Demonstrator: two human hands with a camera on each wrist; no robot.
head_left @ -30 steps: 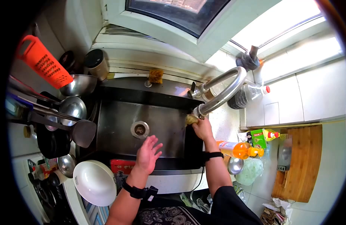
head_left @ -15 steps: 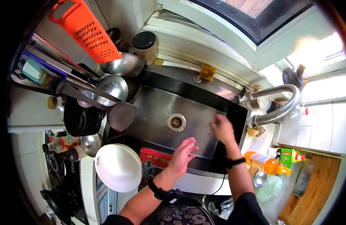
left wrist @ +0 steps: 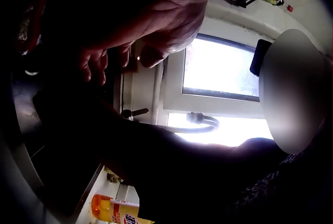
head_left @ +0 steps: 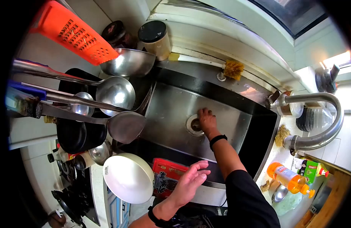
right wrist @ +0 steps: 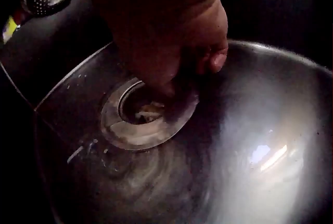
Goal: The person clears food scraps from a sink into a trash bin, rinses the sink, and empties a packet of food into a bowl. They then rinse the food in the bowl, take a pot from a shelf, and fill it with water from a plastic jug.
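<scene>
The sink drain (head_left: 188, 126), a round metal ring with a dark center, sits in the floor of the steel sink (head_left: 166, 104). My right hand (head_left: 208, 123) reaches down into the sink, right at the drain's edge. In the right wrist view, its bent fingers overlap the far side of the drain ring (right wrist: 138, 134), and pale bits show in the drain's opening; I cannot tell whether the fingers hold anything. Near the sink's front edge my left hand (head_left: 187, 186) hovers with relaxed, extended fingers and nothing in it. Beside it lies a red packet (head_left: 166, 173) with printed characters.
A white bowl (head_left: 128, 178) stands left of the packet. Ladles and a spatula (head_left: 126, 127) jut over the sink's left side. A brush (head_left: 233, 70) lies behind the sink; the faucet (head_left: 316, 142), a scrubber (head_left: 282, 136) and an orange bottle (head_left: 287, 176) are on the right.
My right hand has moved left from the scrubber by the faucet, across the sink to the drain, leaving the scrubber on the counter. The left hand stays open near the front edge. The head view has shifted.
</scene>
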